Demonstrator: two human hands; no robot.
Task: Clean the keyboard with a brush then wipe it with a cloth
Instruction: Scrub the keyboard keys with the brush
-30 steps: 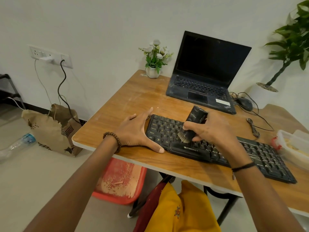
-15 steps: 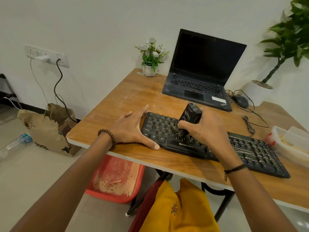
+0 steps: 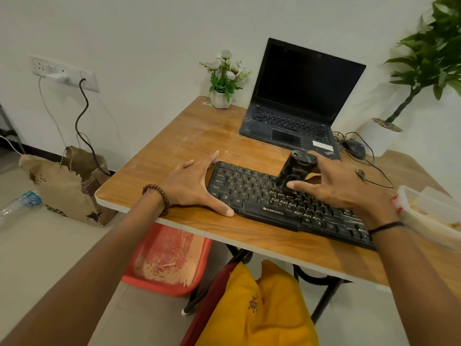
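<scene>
A black dusty keyboard lies along the near edge of the wooden table. My left hand lies flat at the keyboard's left end, thumb along its front edge, fingers spread on the table. My right hand holds a black brush upright over the middle keys, thumb on its near side and fingers behind it; the bristles are hidden. No cloth is in view.
An open black laptop stands behind the keyboard, with a mouse and cables to its right. A small flower pot sits at the far corner. A clear plastic box lies at the right. A red bin stands under the table.
My right hand has moved the brush rightward and away along the keys, and stood it more upright. My left hand has stayed at the keyboard's left end.
</scene>
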